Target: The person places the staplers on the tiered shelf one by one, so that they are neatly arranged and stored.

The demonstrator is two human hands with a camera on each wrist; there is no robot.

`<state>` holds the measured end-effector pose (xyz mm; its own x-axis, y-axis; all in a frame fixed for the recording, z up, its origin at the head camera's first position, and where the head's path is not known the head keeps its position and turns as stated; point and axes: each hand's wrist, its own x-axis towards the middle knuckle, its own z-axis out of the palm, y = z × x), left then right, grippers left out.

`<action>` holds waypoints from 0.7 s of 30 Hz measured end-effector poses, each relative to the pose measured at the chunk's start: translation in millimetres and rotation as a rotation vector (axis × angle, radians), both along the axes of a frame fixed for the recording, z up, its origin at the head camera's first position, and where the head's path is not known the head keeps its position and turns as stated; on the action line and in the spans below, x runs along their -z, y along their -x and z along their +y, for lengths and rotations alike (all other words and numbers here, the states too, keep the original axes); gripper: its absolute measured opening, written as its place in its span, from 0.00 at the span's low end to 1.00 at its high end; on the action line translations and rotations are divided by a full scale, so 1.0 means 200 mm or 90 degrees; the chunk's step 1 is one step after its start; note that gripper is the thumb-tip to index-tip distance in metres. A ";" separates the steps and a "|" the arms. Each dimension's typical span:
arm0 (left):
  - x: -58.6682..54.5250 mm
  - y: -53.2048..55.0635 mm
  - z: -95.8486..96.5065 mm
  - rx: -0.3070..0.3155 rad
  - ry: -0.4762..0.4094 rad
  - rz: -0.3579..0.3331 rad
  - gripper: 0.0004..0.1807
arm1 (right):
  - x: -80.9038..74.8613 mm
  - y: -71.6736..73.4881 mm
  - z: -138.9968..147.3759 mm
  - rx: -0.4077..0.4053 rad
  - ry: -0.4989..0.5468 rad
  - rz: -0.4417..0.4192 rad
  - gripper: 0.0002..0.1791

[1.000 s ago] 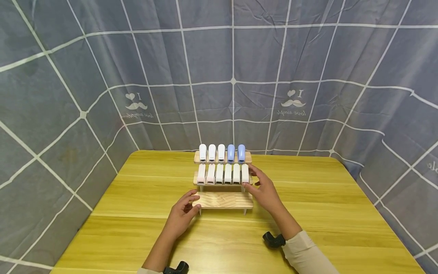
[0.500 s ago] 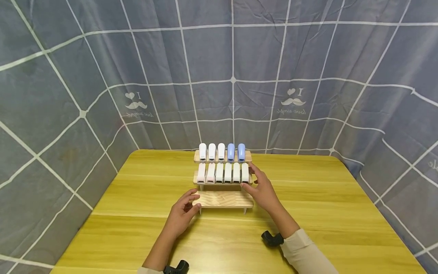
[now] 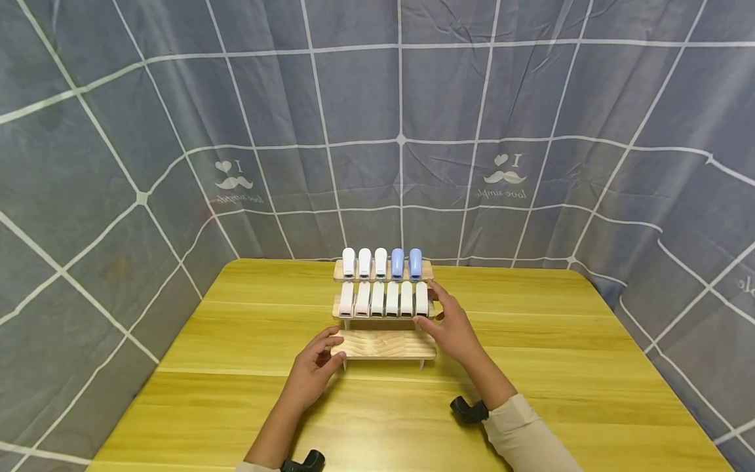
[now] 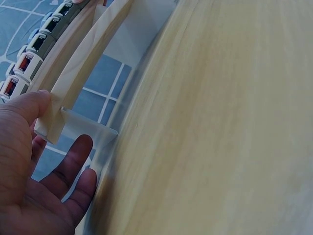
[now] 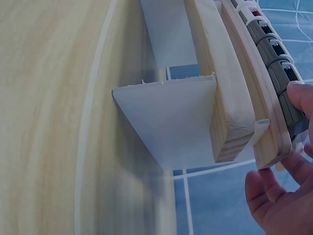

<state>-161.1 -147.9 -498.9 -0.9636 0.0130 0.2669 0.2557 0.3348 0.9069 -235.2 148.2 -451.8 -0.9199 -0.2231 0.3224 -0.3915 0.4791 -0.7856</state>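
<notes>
A three-tier wooden display stand (image 3: 383,344) stands on the table, its bare front shelf lowest. On the middle shelf is a row of small white and pale pink staplers (image 3: 377,299). Three white staplers (image 3: 364,263) and two blue staplers (image 3: 406,263) line the top shelf. My left hand (image 3: 312,368) pinches the left end of the front shelf, two lower fingers (image 4: 78,152) held off beside the white leg. My right hand (image 3: 454,331) holds the rightmost white stapler (image 3: 421,299), thumb (image 5: 299,95) at its front end and other fingers by the middle shelf's end.
The yellow wood-grain table (image 3: 531,354) reaches around the stand on all sides. A grey curtain (image 3: 366,170) with white grid lines hangs behind and at both sides. White side panels (image 5: 166,120) support the shelves. Black wrist cameras (image 3: 470,411) sit on both wrists.
My right thumb has shifted slightly left along the front of the rightmost stapler. The left hand and the stand stay where they were.
</notes>
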 end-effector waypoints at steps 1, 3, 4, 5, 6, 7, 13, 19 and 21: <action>-0.01 0.00 0.00 -0.004 0.003 0.002 0.15 | 0.00 0.00 0.00 -0.001 -0.001 0.001 0.44; -0.03 -0.02 0.02 -0.011 0.010 0.007 0.15 | 0.00 0.00 0.00 -0.004 -0.002 0.002 0.44; -0.05 -0.03 0.03 -0.014 0.013 0.010 0.14 | -0.01 0.00 0.00 -0.006 -0.002 0.003 0.45; -0.06 -0.03 0.03 -0.015 0.014 0.011 0.14 | -0.01 0.00 0.00 -0.008 0.000 0.003 0.45; -0.08 -0.04 0.04 -0.016 0.014 0.009 0.14 | -0.01 0.01 0.00 -0.009 0.001 0.003 0.46; -0.08 -0.04 0.04 -0.019 0.015 0.006 0.14 | -0.01 0.01 0.00 -0.011 0.003 0.000 0.46; -0.04 -0.02 0.01 -0.007 0.001 0.003 0.14 | -0.02 0.00 0.00 -0.014 0.007 -0.026 0.48; -0.16 -0.08 0.04 -0.006 0.018 0.004 0.14 | -0.03 0.01 0.00 -0.021 -0.004 -0.018 0.49; -0.13 -0.06 0.04 -0.008 0.017 0.001 0.14 | -0.03 0.01 0.00 -0.025 -0.008 -0.015 0.50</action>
